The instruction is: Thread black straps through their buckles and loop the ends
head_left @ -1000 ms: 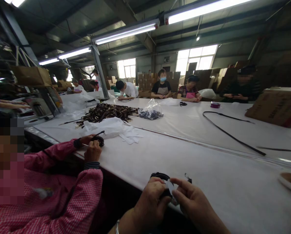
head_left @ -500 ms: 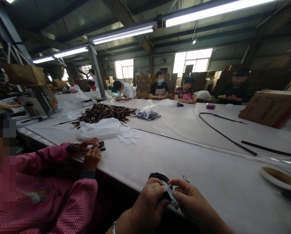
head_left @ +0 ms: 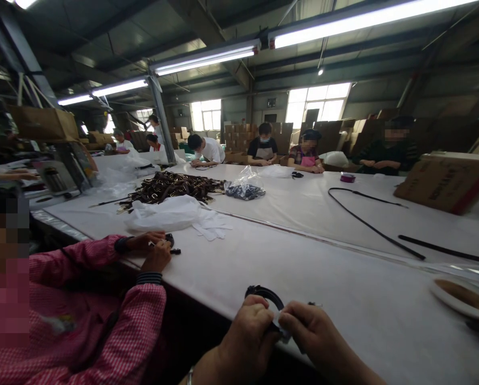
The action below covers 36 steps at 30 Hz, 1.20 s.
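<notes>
At the table's near edge, my left hand (head_left: 249,326) is closed round a coiled black strap (head_left: 268,291), whose loop rises above the fingers. My right hand (head_left: 313,329) is pinched against the same coil, thumb and forefinger together on a thin white slip (head_left: 277,316). Fingers cover most of the slip, so its ends are hidden. Just behind my right fingers a small metal piece (head_left: 314,304) shows, too blurred to name.
A co-worker in a red checked sleeve (head_left: 135,321) handles a small black item on my left. Beyond lie white gloves (head_left: 211,227), a heap of dark straps (head_left: 175,187) and a bagged bundle (head_left: 245,190). To the right are a long black strap (head_left: 367,224), a tape roll (head_left: 464,294) and a carton (head_left: 443,182).
My right fingers have closed in towards my left hand, and the white slip, which stood out before, is now mostly covered. More of the black loop shows.
</notes>
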Tool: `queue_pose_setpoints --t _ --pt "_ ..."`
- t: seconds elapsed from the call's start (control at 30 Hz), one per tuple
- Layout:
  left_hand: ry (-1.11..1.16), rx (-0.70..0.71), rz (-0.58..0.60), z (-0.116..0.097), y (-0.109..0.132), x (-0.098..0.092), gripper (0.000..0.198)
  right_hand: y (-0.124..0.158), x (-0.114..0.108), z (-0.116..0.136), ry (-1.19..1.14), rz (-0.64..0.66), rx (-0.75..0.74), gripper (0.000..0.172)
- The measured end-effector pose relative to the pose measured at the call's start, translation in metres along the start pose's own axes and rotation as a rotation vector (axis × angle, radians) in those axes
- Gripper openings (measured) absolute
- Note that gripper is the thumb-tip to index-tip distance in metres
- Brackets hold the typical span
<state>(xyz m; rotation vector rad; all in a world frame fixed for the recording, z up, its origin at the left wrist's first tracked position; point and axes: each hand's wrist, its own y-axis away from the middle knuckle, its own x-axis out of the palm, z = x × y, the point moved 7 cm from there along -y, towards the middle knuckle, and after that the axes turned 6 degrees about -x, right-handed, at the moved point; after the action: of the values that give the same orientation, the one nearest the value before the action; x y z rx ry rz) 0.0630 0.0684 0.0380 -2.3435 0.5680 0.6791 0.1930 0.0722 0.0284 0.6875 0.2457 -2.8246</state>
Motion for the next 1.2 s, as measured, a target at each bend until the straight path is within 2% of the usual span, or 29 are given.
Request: queue_pose_setpoints --t 0.07,0.2,0.37,0.5,0.63,0.7,0.8,0.87,1.0,1.1,1.2 --pt "0.002 0.051 0.016 -0.001 -0.001 0.001 0.017 0.000 -0.005 0.002 0.115 -0.030 -0.003 0.023" --pt "0.029 0.153 0.044 -0.003 -0.003 0.002 0.018 0.000 -0.005 0.016 0.271 -0.011 -0.120 0.013" --pt "0.087 0.128 0.102 -0.006 -0.006 0.009 0.014 -0.004 -0.006 0.027 0.320 -0.043 -0.245 0.023" --pt "0.189 0.227 0.257 -0.027 -0.007 0.018 0.009 -0.015 -0.014 0.022 0.206 -0.133 -0.166 0.019" --pt "0.230 0.135 0.306 -0.027 -0.009 0.011 0.007 -0.017 -0.020 0.007 0.064 -0.151 -0.015 0.025" --pt "0.267 0.059 0.311 -0.021 -0.008 0.005 0.008 -0.014 -0.016 0.001 -0.035 -0.071 0.045 0.029" --pt "0.324 -0.102 0.340 -0.009 -0.004 0.002 0.012 -0.008 -0.007 -0.001 -0.138 0.082 0.078 0.022" --pt "0.353 -0.170 0.389 -0.005 -0.002 0.003 0.017 -0.005 -0.004 0.001 -0.146 0.103 0.082 0.019" --pt "0.437 -0.218 0.418 -0.004 -0.001 0.008 0.028 -0.002 -0.003 0.006 -0.063 0.010 0.055 0.022" --pt "0.477 -0.150 0.353 -0.001 -0.002 0.020 0.039 -0.002 -0.002 0.006 0.044 -0.060 0.046 0.023" --pt "0.415 -0.140 0.291 0.012 -0.001 0.035 0.040 -0.005 -0.002 0.002 0.113 -0.121 0.040 0.027"
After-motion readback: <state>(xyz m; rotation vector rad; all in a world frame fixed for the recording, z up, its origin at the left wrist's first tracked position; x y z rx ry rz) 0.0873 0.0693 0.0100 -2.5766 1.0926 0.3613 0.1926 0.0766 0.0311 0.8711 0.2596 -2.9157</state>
